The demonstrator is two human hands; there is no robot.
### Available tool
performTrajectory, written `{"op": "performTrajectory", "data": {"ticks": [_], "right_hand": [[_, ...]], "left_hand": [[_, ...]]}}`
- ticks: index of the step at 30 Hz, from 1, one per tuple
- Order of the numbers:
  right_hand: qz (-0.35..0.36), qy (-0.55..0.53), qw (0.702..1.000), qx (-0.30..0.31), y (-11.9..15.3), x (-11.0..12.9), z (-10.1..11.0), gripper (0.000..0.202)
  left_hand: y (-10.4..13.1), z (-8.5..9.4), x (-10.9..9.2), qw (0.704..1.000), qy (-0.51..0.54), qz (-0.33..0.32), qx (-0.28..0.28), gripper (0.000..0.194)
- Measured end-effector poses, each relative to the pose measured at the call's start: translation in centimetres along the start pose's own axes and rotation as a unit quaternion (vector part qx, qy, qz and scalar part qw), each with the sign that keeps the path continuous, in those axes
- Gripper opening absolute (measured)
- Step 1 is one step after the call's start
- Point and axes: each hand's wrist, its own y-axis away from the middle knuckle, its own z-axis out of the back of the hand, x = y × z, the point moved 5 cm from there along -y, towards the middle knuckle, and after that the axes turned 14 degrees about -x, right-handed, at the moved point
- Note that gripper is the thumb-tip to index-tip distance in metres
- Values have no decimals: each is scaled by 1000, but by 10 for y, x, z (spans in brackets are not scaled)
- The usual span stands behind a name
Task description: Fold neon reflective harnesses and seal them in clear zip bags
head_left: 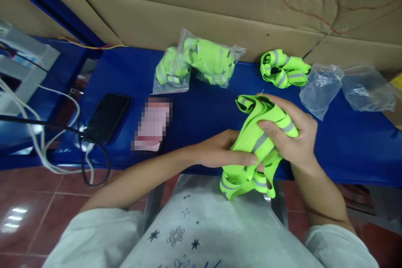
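Neon-green straps with grey reflective stripes, a folded reflective belt bundle (262,140), are held in front of my body over the table's near edge. My left hand (230,153) grips the bundle low on its left side, thumb across the front; its other fingers are mostly hidden behind the straps. Higher up on the right, my right hand (290,127) is wrapped round the bundle, thumb pressed on its face. Loose loops hang below my left hand. Another loose bundle of the same straps (282,69) lies at the back right of the blue table (201,111).
Two clear zip bags hold green straps (210,58) at the back. Clear plastic bags (322,88) lie at the right. On the left are a black phone (106,117), a second phone with a blurred screen (153,123), and tangled cables (40,150). Cardboard (188,12) stands behind.
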Motion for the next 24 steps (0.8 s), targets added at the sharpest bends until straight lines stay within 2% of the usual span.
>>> {"op": "performTrajectory", "data": {"ticks": [2,5,7,11,14,16,18,20,22,24], "right_hand": [[-54,-26,998,-11,2,-3,3,38],[-153,-101,983,5,3,-12,1,35],[-233,-159,959,19,1,-18,-2,37],[-384,-246,886,82,2,-27,-16,44],[-438,-270,848,125,5,-30,-26,45],[-449,-275,838,146,7,-33,-32,46],[-442,-270,843,145,8,-37,-37,49],[-420,-256,862,122,8,-44,-42,54],[-369,-230,896,89,5,-49,-44,56],[-285,-181,938,74,0,-50,-42,47]], "left_hand": [[4,-3,-3,999,-36,2,12,27],[9,-2,-8,998,-55,29,33,28],[12,0,-12,996,-54,42,56,30],[12,4,-15,995,-31,59,76,34],[9,4,-11,996,-20,57,63,33],[6,3,-8,997,-36,38,52,31],[4,3,-6,998,-50,13,31,30],[2,5,-5,999,-50,-7,6,31],[0,8,-4,999,-46,-18,-18,34],[-1,10,-4,999,-39,-23,-30,38]]}}
